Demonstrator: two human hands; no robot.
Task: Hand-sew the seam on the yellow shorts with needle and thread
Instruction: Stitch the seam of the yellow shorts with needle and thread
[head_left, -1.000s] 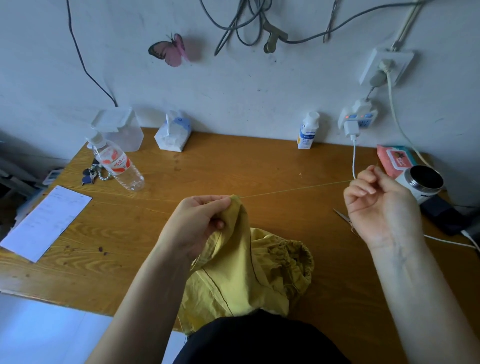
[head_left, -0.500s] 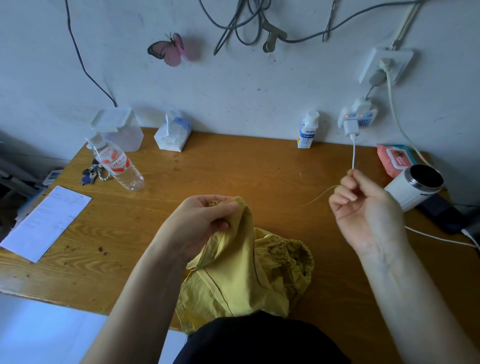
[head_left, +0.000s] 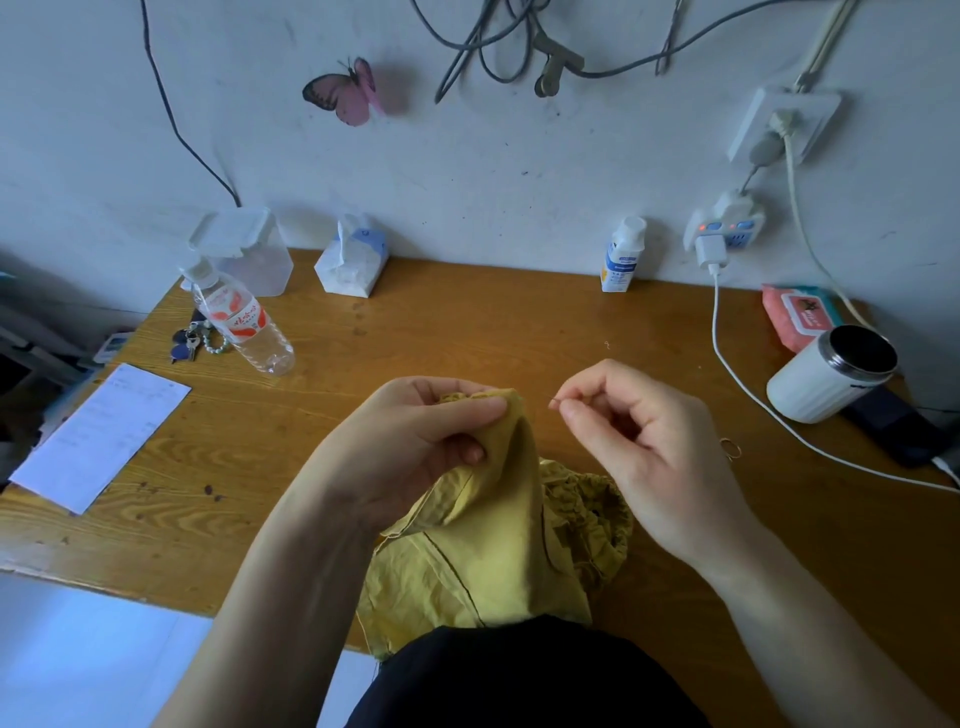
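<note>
The yellow shorts lie bunched at the near edge of the wooden table, with one fold lifted. My left hand pinches that raised fold at its top edge between thumb and fingers. My right hand sits just right of the fold and pinches a thin needle between thumb and forefinger, its tip pointing left toward the fabric, a short gap away. The thread is too fine to make out.
A water bottle, keys, a clear box and a tissue pack stand at the back left. A paper sheet overhangs the left edge. A small white bottle, wipes pack, white cup and charging cable sit right.
My right hand came in from far right, where it held the thread taut, to just beside the raised fold. My left hand kept its pinch on the shorts.
</note>
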